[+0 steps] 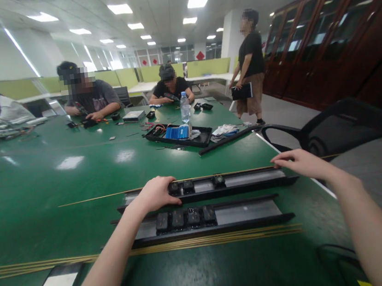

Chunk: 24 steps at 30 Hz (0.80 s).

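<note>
The far channel (251, 178) is clasped by the left hand (157, 192) – presumably for steadiness – while the thin rod (93, 199) is seemingly pinched by the right hand (300, 163), likely for alignment.

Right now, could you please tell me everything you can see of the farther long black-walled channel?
The long black-walled channel has a grey, metallic-looking floor and an open top. It lies lengthwise across the glossy green table, beyond a similar nearer channel. Three small black blocks sit in it, two close together and one apart. A thin golden rod runs along its far edge. The left hand spans its left part; whether the right hand touches its right end is unclear.
</note>
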Motion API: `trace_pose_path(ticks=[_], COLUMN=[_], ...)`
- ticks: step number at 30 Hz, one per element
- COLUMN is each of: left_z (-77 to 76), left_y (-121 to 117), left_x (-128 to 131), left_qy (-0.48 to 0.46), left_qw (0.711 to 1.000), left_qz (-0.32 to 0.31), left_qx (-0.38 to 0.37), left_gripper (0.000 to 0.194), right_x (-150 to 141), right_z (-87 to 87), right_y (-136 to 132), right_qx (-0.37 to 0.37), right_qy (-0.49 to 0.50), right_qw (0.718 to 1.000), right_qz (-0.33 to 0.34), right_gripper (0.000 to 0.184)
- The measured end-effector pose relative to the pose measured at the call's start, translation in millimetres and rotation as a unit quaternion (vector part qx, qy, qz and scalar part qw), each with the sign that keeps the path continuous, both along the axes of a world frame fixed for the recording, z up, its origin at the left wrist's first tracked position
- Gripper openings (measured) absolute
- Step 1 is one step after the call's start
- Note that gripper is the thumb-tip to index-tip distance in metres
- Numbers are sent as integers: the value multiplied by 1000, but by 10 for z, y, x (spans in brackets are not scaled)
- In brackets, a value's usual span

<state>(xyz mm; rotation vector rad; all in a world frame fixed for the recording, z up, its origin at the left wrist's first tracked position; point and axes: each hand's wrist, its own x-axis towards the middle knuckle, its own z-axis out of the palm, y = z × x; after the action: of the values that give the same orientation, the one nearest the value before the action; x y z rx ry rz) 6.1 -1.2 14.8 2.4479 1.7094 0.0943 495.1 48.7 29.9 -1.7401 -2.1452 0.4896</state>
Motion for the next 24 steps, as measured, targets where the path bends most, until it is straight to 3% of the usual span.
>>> trace_pose_path(ticks=[6,12,17,24], left_z=[-17,-21,-6,1], left_y=[8,6,3,-7], left_x=[-9,-5,0,9], left_qy=[0,2,6,18], left_qw=[1000,1000,1000,1000], left_qz=[-6,-7,-4,-3], left_qx=[12,13,13,19], left_gripper=[74,74,73,72], right_x=[-16,-117,-365,-868], right_z=[-1,36,81,79], right_y=[12,-3,-59,-161], right_qx=[-8,49,90,134], right_qy=[-3,-23,-13,20], right_qw=[1000,998,996,983], right_qz=[9,8,19,125], right_gripper=[38,36,38,31])
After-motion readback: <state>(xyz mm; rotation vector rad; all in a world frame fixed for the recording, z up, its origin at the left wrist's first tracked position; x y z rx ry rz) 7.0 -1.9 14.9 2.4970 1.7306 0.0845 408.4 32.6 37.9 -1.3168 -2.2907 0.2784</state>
